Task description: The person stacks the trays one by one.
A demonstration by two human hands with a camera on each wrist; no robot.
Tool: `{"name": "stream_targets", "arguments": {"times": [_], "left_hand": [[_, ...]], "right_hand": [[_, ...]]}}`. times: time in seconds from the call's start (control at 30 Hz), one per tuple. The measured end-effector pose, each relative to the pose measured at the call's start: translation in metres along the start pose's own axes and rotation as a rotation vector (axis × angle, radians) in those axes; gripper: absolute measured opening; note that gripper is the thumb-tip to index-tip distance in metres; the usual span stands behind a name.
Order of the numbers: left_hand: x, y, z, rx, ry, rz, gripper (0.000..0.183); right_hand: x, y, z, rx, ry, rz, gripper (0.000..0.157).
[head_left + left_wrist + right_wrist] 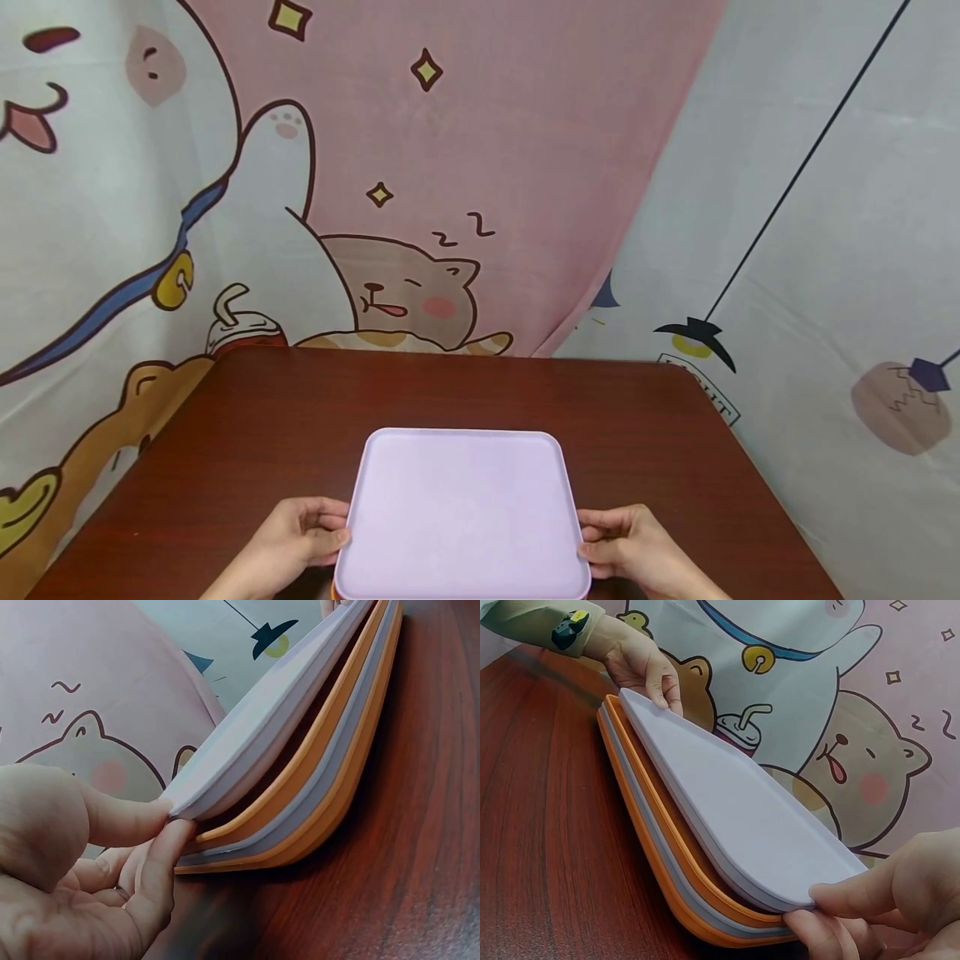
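Observation:
A pale lavender tray [457,508] lies between my two hands, its rounded corners and raised rim showing. My left hand [296,533] pinches the left rim between thumb and fingers. On the opposite side, my right hand [633,546] grips the right rim the same way. Under it sits a stack of alternating trays: an upper orange tray [339,711], a lavender one and a lower orange tray [675,907]. Both wrist views show a dark gap between the top tray's edge and the upper orange rim. The head view mostly hides the stack beneath the top tray.
The stack rests near the front of a dark red-brown wooden table [450,392]. Behind the table hangs a cloth backdrop [570,150] printed with cartoon animals, meeting its back edge. A sleeve [547,626] shows in the right wrist view.

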State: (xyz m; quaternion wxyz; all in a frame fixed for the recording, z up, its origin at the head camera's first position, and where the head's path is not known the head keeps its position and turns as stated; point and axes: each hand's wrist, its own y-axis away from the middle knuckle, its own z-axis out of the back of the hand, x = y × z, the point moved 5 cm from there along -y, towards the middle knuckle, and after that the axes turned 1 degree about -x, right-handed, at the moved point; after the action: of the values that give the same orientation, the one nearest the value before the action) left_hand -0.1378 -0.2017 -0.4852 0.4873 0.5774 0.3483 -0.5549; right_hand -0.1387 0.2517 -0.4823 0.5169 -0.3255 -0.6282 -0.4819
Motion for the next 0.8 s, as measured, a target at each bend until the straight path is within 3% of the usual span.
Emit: {"name": "stream_targets", "arguments": {"times": [0.4, 0.8], "left_hand": [[-0.0042, 0.0032, -0.0021, -0.03, -0.04, 0.015, 0.033], [-0.0051, 0.0068, -0.0028, -0.001, -0.033, 0.023, 0.032]], "right_hand": [[0.0008, 0.0026, -0.0025, -0.006, 0.027, 0.0, 0.057], [0.0001, 0.0046, -0.003, -0.008, 0.091, -0.013, 0.055]]}}
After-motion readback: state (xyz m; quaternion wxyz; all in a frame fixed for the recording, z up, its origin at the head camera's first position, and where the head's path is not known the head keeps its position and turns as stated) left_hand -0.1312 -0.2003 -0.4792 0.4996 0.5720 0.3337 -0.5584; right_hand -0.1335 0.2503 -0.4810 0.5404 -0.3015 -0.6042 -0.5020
